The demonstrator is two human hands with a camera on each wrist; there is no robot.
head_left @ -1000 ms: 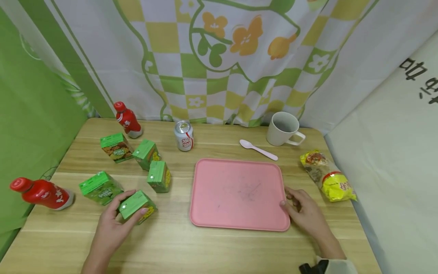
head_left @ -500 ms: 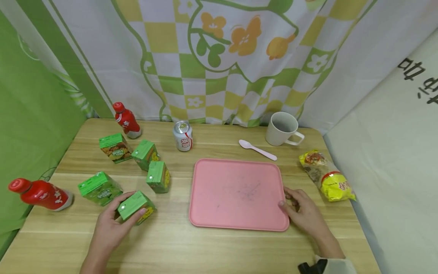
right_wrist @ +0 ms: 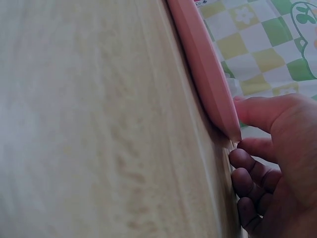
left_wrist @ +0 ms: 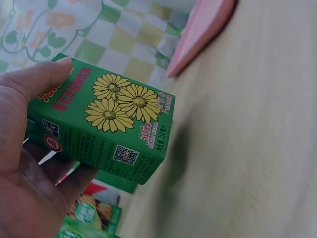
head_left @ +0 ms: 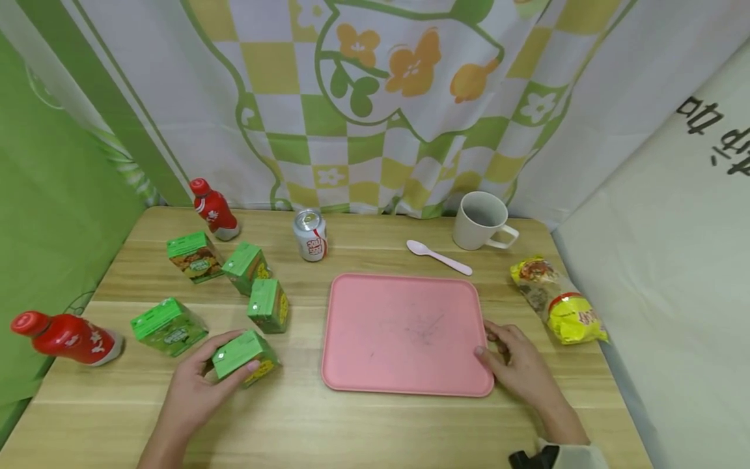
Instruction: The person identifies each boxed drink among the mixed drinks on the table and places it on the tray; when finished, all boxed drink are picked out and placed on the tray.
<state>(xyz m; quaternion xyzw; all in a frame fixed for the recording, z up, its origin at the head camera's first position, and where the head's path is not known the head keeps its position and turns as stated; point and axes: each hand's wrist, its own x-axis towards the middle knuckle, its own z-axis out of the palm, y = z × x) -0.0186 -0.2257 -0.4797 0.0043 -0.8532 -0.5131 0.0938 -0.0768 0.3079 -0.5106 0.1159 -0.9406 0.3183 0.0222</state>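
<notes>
Drink box (head_left: 239, 354) is in the left hand (head_left: 196, 387), whose grip holds it between thumb and fingers, slightly above the bench (head_left: 305, 430), long axis roughly upright. Pink tray (head_left: 404, 332) lies to its right, apart; the right hand (head_left: 521, 365), farther from the box, pinches the tray's right edge.
</notes>
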